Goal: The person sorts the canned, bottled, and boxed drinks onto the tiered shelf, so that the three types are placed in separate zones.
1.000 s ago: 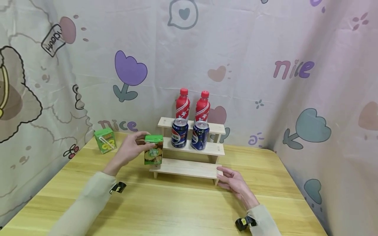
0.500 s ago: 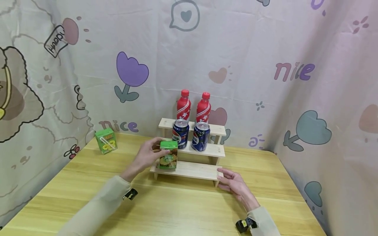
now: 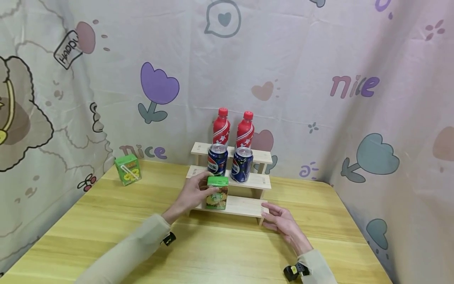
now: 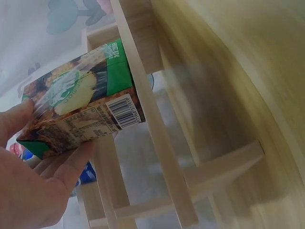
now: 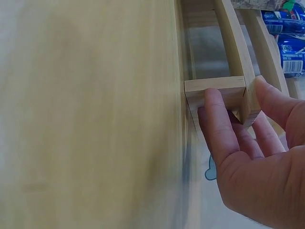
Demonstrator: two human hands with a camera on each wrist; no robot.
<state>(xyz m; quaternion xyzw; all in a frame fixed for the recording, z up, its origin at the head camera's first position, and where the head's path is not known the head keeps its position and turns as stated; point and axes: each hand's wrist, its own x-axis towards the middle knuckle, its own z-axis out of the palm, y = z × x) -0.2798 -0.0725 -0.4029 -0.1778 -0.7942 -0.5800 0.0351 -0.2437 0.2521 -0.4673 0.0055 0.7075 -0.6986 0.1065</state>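
Observation:
My left hand (image 3: 194, 193) grips a green-topped juice box (image 3: 217, 197) between thumb and fingers, upright at the bottom step of a wooden tiered shelf (image 3: 244, 206). In the left wrist view the juice box (image 4: 81, 98) shows its barcode end beside the step's edge; whether it bears on the step I cannot tell. At the step's right end, my right hand (image 3: 283, 223) holds the shelf, thumb on the board and fingers against the leg, as the right wrist view shows for the hand (image 5: 257, 157).
Two blue cola cans (image 3: 242, 165) stand on the middle step. Two red bottles (image 3: 244, 132) stand on the top step. Another green juice box (image 3: 128, 169) with a straw sits at the table's (image 3: 213, 252) back left. A patterned curtain (image 3: 294, 51) hangs behind.
My left hand has carried the juice box rightward from the bottom step's left end toward its middle, and somewhat lower. The right hand has stayed on the shelf's right end.

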